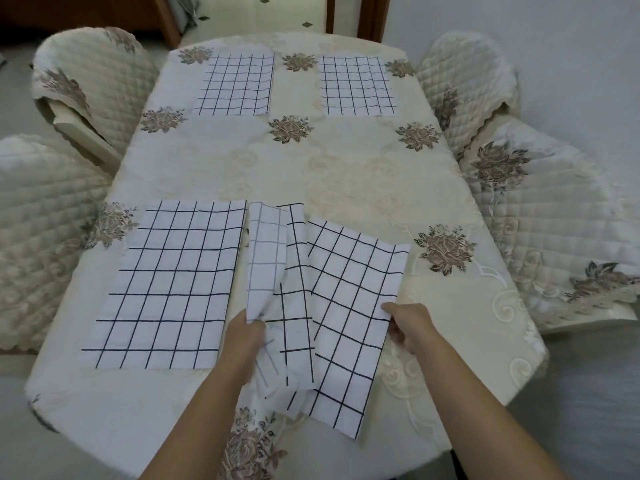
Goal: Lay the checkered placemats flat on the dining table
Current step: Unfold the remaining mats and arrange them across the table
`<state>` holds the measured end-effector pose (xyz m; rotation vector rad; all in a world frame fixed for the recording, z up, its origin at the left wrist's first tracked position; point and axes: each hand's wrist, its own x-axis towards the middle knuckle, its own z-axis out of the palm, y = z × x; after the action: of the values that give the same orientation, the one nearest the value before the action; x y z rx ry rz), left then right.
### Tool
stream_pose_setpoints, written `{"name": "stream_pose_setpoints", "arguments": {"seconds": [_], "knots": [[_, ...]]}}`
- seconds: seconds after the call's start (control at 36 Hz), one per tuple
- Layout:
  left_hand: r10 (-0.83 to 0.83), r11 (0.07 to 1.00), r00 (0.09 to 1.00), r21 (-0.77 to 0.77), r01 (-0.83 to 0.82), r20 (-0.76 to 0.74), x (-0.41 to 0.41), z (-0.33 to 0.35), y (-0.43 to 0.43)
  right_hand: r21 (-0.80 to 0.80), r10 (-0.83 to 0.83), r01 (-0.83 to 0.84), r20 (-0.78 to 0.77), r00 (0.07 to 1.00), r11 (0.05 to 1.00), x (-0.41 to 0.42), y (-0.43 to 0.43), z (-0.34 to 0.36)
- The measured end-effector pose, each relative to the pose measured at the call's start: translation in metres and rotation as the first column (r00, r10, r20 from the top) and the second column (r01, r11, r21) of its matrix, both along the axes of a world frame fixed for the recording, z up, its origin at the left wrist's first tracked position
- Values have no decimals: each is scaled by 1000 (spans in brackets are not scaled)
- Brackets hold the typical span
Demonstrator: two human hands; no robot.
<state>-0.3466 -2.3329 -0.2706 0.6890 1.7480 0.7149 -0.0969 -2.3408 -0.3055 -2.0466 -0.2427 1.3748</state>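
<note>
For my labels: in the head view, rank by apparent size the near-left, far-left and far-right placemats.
1. near-left placemat: largest, being nearest.
2. far-left placemat and far-right placemat: look alike, not ranked.

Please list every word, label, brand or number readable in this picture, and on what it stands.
None can be read. The white cloth placemats with dark grid lines, the cream embroidered flower tablecloth and the quilted cream chair covers show patterns only.

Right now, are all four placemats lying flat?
No, the near-right placemat is folded and bunched, gripped by the left hand and right hand.
</note>
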Motion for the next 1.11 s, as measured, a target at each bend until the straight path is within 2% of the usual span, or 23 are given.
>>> {"name": "stream_pose_setpoints", "arguments": {"seconds": [0.19,0.31,0.39,0.47,0.58,0.69,0.83,0.94,1.03,1.11], "knots": [[24,998,999,51,-26,26,-6,5,3,55,252,-268,202,946,962,14,17,4],[88,994,995,60,-91,46,-11,4,4,32,361,-410,417,834,912,44,35,9],[119,992,992,45,-121,45,-14,2,5,-21,469,-511,432,770,859,75,45,14],[144,989,989,14,-144,22,-17,-4,7,-88,613,-647,438,658,758,108,53,20],[114,993,993,-17,-115,-43,-24,-13,8,-248,773,-774,463,434,583,147,60,34],[10,1000,977,-9,-12,-211,-26,-21,15,-355,806,-780,509,301,516,169,74,39],[-163,986,851,-106,127,-500,-12,-18,20,-367,769,-801,616,172,473,167,92,28],[-196,972,628,-65,226,-753,6,-8,19,-332,713,-809,686,146,485,156,101,22],[-158,921,571,88,380,-805,28,-1,26,-317,692,-845,717,83,430,150,105,22],[-264,791,538,140,595,-800,59,4,43,-304,680,-870,732,48,388,144,109,26]]}}
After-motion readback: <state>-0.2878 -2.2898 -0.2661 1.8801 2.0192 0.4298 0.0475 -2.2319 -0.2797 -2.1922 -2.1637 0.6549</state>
